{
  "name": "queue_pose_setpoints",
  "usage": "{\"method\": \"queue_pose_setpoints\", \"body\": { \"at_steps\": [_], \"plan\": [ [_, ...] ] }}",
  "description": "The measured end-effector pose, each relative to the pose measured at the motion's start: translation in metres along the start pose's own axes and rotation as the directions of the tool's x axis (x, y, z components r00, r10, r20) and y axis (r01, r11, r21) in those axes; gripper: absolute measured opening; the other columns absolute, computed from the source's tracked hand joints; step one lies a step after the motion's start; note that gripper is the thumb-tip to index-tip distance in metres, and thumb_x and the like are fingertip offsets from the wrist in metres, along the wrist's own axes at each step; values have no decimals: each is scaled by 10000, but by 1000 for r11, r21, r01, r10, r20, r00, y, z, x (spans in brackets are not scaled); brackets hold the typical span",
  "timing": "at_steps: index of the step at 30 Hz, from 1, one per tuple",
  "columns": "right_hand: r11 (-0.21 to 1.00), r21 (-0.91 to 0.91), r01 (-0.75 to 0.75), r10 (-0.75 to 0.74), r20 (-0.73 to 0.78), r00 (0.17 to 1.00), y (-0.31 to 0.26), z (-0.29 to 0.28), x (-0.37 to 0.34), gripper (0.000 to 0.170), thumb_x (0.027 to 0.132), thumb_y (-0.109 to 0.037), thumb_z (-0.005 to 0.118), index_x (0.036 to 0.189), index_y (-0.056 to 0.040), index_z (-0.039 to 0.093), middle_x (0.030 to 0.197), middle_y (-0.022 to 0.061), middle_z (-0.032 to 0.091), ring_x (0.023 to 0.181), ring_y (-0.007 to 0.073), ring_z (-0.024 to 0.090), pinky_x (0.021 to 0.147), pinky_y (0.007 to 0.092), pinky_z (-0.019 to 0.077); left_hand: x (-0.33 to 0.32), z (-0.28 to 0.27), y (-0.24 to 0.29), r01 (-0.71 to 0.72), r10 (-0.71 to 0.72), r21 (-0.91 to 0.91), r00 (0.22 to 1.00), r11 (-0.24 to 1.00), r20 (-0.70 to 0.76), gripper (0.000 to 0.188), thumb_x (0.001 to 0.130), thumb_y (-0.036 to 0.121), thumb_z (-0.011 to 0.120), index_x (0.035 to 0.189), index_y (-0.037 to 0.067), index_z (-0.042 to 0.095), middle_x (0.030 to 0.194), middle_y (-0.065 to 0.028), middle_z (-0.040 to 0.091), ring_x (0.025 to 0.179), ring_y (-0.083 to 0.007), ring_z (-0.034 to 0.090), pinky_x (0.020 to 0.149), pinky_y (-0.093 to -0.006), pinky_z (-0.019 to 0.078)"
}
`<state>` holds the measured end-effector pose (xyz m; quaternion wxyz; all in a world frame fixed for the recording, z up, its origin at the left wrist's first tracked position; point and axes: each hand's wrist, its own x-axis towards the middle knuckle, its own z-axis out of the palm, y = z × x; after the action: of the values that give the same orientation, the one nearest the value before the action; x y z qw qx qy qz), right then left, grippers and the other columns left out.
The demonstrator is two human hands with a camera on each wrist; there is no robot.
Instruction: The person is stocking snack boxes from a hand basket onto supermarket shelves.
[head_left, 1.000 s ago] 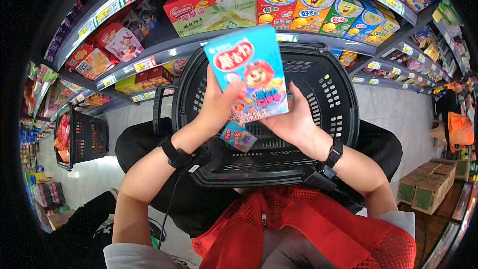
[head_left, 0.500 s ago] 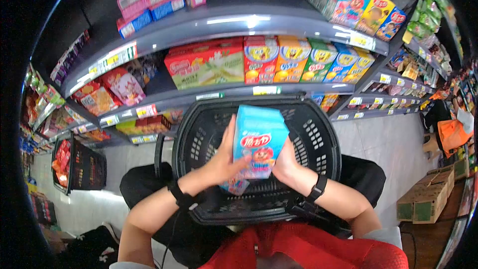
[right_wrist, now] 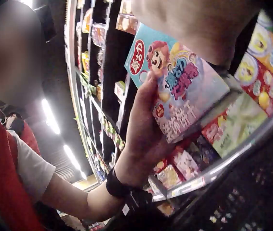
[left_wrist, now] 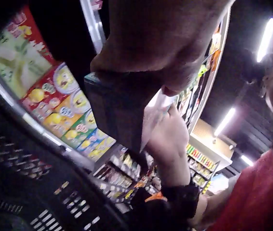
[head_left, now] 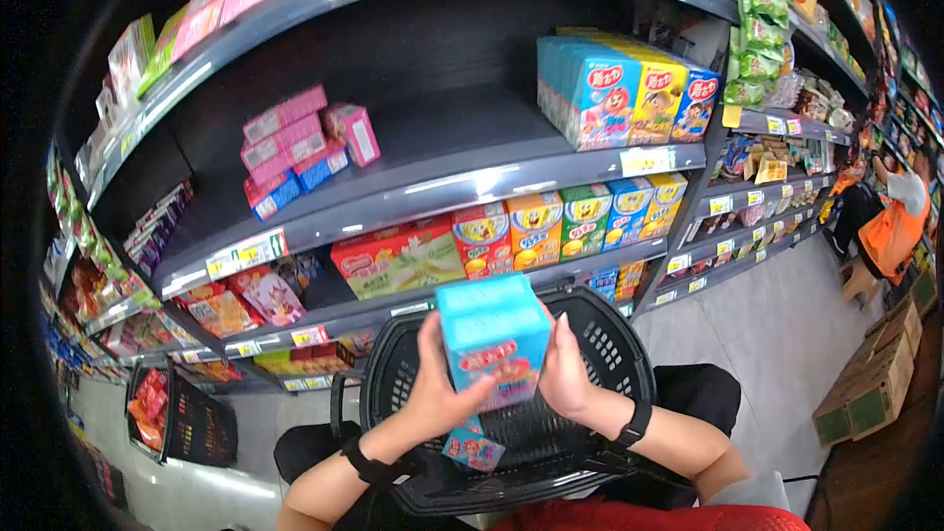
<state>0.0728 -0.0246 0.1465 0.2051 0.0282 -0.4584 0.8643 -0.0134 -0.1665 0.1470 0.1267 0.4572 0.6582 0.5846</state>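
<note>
Two blue biscuit boxes (head_left: 492,339), one behind the other, are held upright between both hands. My left hand (head_left: 442,398) grips them from the left, its thumb across the printed front. On the opposite side my right hand (head_left: 567,374) holds their right face. In the right wrist view a box front (right_wrist: 182,79) shows a red-haired cartoon character, and the left thumb lies on it. Below the hands is a black shopping basket (head_left: 644,374), with a smaller blue pack (head_left: 474,447) lying inside.
Ahead is a shelf (head_left: 442,98) with matching blue boxes (head_left: 605,103) at its right and pink boxes (head_left: 295,143) at its left. Cartoon snack boxes (head_left: 536,231) line the tier below. Another basket (head_left: 202,418) stands on the left; cartons (head_left: 875,374) lie on the right.
The head view has tilted up, showing more of the upper shelves. The held boxes have tipped so their tops now face the head camera. Both hands still hold them.
</note>
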Motion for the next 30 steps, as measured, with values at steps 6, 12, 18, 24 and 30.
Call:
{"method": "queue_pose_setpoints", "body": {
  "at_steps": [6, 12, 18, 24, 30],
  "plan": [
    [950, -183, 255, -248, 59, 967, -58, -39, 35, 653, 905, -497, 182, 1363, -32, 148, 1390, 161, 235, 1263, 275, 276, 1030, 394, 194, 159, -37, 82, -210, 132, -204, 930, 956, -343, 737, 683, 174, 729, 1229, 20, 260, 1148, -121, 445, 1085, -202, 450, 936, -343, 362],
    [999, 18, 49, -47, -117, 992, -75, -92, 33, 627, 918, -460, 202, 1343, 1, 178, 1359, 166, 289, 1215, 286, 350, 994, 391, 269, 348, -71, 34, -17, 55, 220, 984, 975, -167, 734, 650, 110, 754, 1181, -58, 277, 1155, -169, 457, 1068, -213, 474, 898, -332, 405],
    [996, 27, 81, -74, -207, 976, -80, -103, 36, 590, 926, -422, 216, 1326, 12, 206, 1334, 172, 322, 1186, 290, 383, 963, 378, 314, 378, -49, 43, 267, -264, 237, 964, 934, -44, 904, 661, 256, 761, 1242, -49, 140, 1204, -190, 408, 1112, -251, 445, 889, -380, 410],
    [989, 150, -19, 52, -225, 973, -67, -103, 44, 555, 922, -384, 283, 1304, 15, 230, 1301, 204, 344, 1164, 310, 402, 961, 404, 326, 461, -55, -11, 355, -346, 321, 934, 878, -87, 825, 672, 189, 752, 1253, -24, 206, 1267, -164, 355, 1156, -255, 420, 879, -356, 433],
    [978, 193, -80, 120, -205, 971, -62, -102, 46, 522, 922, -354, 351, 1299, -7, 256, 1272, 177, 392, 1142, 273, 430, 941, 394, 334, 443, -6, 37, 65, -112, 476, 991, 877, 71, 697, 718, 113, 664, 1246, -20, 230, 1231, -166, 378, 1151, -268, 396, 991, -349, 316]
  ]
}}
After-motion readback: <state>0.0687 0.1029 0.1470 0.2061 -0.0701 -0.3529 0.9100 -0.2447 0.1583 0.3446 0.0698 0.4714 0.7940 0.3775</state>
